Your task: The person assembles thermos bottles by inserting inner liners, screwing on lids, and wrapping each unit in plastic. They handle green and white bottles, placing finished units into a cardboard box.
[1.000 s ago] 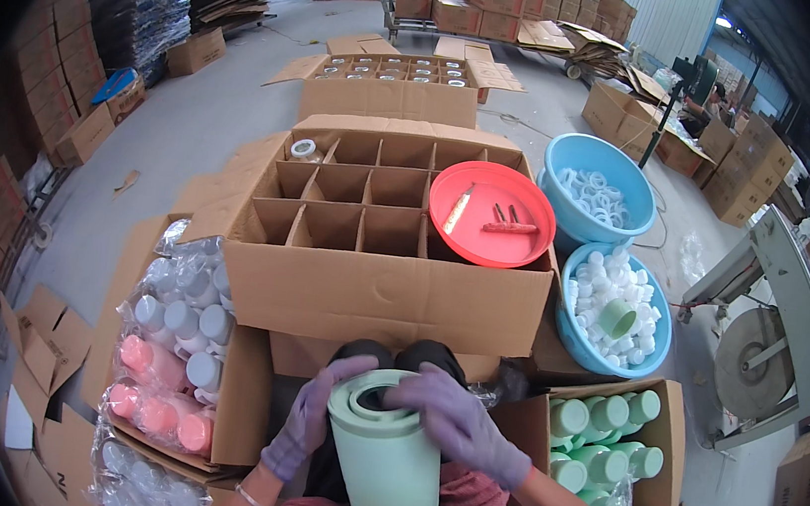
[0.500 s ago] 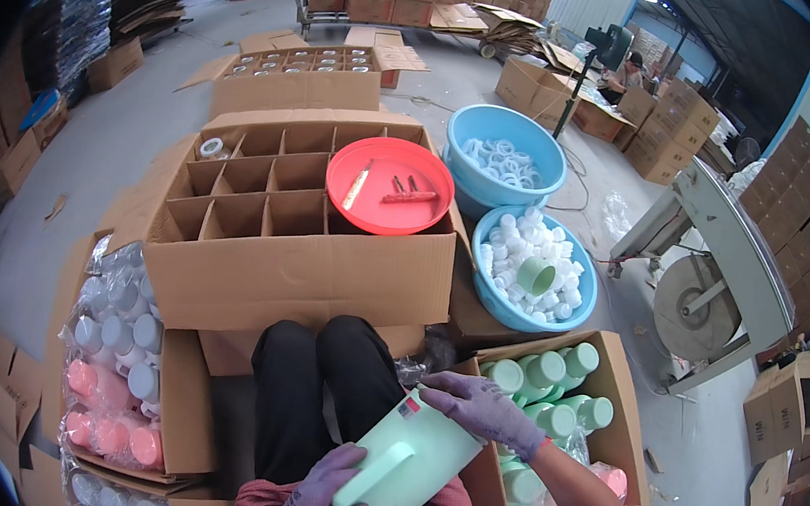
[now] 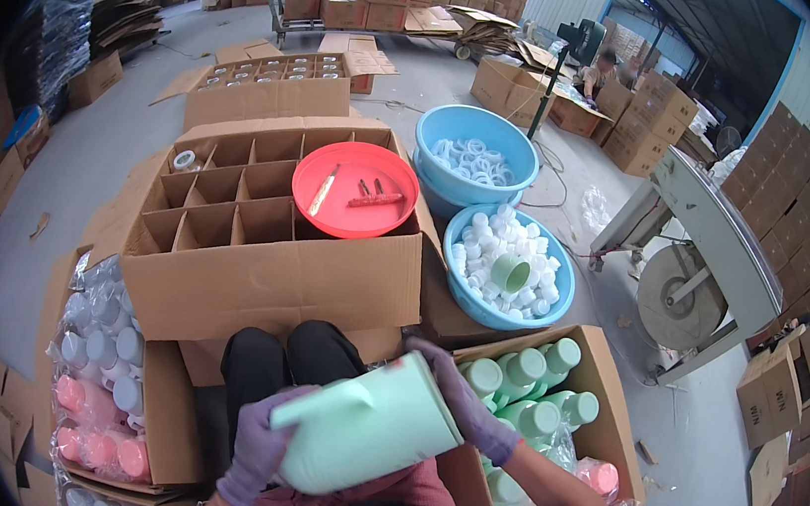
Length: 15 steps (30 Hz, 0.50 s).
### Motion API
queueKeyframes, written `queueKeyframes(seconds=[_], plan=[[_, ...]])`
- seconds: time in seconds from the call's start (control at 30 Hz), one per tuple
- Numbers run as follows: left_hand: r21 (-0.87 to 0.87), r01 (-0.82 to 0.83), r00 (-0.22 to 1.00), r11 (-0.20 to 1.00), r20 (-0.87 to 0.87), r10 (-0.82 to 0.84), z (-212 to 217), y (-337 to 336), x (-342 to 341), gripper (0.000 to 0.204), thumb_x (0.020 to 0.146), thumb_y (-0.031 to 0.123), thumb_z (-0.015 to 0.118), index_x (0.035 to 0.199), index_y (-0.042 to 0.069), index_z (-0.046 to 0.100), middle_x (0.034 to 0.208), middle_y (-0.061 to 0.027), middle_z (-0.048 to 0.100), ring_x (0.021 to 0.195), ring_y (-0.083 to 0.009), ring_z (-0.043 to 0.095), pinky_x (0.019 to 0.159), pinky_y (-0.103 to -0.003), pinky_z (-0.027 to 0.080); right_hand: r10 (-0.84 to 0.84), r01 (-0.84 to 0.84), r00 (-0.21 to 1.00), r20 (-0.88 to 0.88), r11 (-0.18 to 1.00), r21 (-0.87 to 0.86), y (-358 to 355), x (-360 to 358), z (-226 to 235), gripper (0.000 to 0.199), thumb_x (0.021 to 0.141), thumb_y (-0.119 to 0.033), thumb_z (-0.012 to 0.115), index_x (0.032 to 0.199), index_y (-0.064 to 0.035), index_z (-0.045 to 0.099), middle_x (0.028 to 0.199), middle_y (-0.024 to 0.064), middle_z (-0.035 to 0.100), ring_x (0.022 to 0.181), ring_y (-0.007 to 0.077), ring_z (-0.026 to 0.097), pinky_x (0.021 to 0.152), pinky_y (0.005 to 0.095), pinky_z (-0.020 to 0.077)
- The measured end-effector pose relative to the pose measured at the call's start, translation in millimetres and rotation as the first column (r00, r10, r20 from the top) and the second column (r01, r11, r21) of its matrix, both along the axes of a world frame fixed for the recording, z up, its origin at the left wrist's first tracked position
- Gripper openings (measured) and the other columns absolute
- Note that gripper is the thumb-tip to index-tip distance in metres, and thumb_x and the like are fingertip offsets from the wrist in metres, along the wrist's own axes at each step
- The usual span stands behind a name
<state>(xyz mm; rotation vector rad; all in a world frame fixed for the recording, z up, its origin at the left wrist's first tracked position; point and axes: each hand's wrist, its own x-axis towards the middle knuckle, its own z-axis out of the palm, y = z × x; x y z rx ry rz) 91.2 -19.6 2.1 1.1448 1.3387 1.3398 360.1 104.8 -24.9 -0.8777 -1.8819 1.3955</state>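
The mint-green jug was tilted over the person's lap, held between both gloved hands. At the left, a carton held flasks with grey-blue and pink tops. Beside it, a larger divided carton stood in front of the knees. The left hand had its fingers closed on the jug's left end, some hidden behind it. A red dish with a slim tool and a red tool rested on the divided carton's right part. The right hand held the jug's other end, fingers bent at its upper edge, tips partly out of sight. Farther off, one blue basin held pale rings, another white caps; at the right, an open carton held green flasks.
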Motion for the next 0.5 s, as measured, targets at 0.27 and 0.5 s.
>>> queueKeyframes(seconds=[0.27,0.5], plan=[[0.362,-0.002,0.906,0.932,-0.394,0.155,-15,7,20,0.020,0.083,-0.001,0.063,0.102,-0.001,0.072,0.103,-0.0161,0.073,0.102,-0.0297,0.069,0.099,-0.039,0.049,-0.036,0.004,0.994,-0.104,0.957,-0.291,-4,-4,44,0.052,0.104,-0.033,0.045,0.150,-0.0100,0.038,0.149,0.0080,0.037,0.142,0.0203,0.031,0.117,0.0350,0.0241],[-0.128,-0.230,0.965,0.965,-0.161,0.209,-87,-29,7,0.040,0.100,0.018,0.060,0.133,-0.004,0.054,0.117,-0.0136,0.066,0.104,-0.0203,0.064,0.093,-0.033,0.049,0.096,-0.162,0.977,-0.191,0.917,-0.365,24,-18,34,0.046,0.105,-0.031,0.043,0.140,-0.0016,0.051,0.131,0.0104,0.057,0.126,0.0186,0.051,0.110,0.0324,0.0369]])
